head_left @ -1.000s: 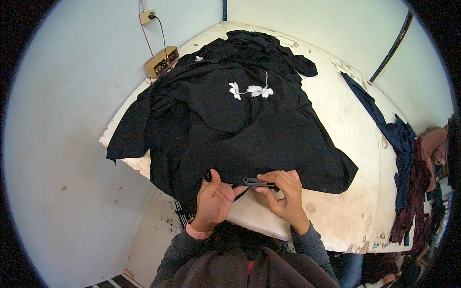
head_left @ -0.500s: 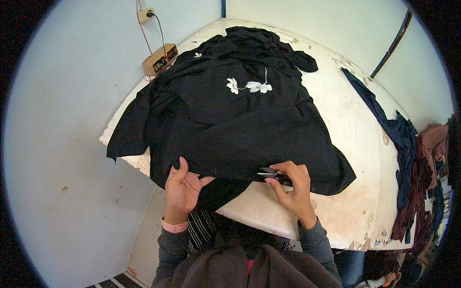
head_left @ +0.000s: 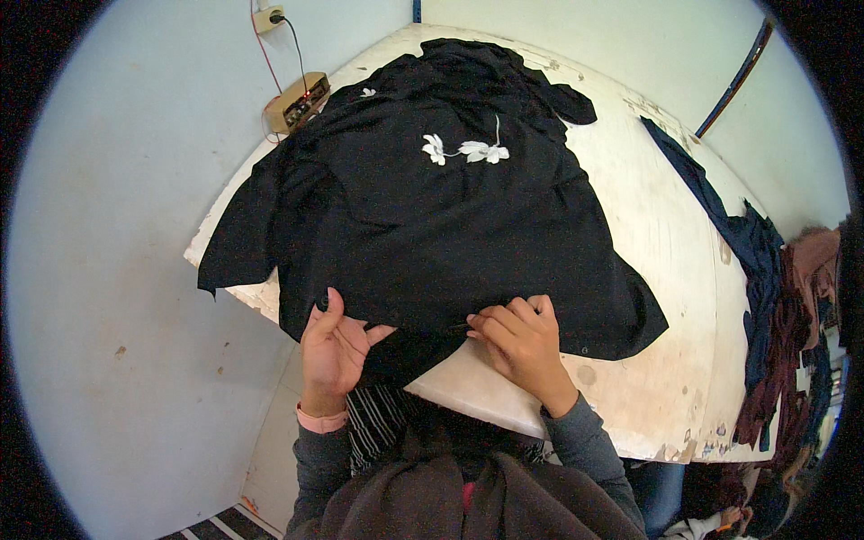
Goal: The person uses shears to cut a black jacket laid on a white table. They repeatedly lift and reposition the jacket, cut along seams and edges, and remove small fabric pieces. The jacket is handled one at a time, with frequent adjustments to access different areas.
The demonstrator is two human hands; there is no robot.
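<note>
A black garment [head_left: 432, 243] with white flower motifs lies spread over the table, its near edge hanging over the front. At the left of this edge my left hand [head_left: 335, 353] is palm up, thumb on top and fingers partly under the cloth, gripping it. My right hand [head_left: 520, 349] is closed at the hem further right, its fingertips pinched together by the cloth. A fine pale line, perhaps a thread, shows at those fingertips. The thread snips are tucked in this hand, almost wholly hidden by the fingers.
The pale worn tabletop [head_left: 648, 378] has a chipped right edge. Dark blue cloth [head_left: 751, 261] and maroon cloth [head_left: 778, 360] lie along the right side. A tan box with wires [head_left: 297, 103] sits by the left wall, below a socket [head_left: 268, 20]. Another person's hand [head_left: 731, 517] shows at lower right.
My right hand has shifted a little left and turned, so the snips' blades no longer show and its fingertips pinch at the hem. My left hand keeps its grip on the cloth.
</note>
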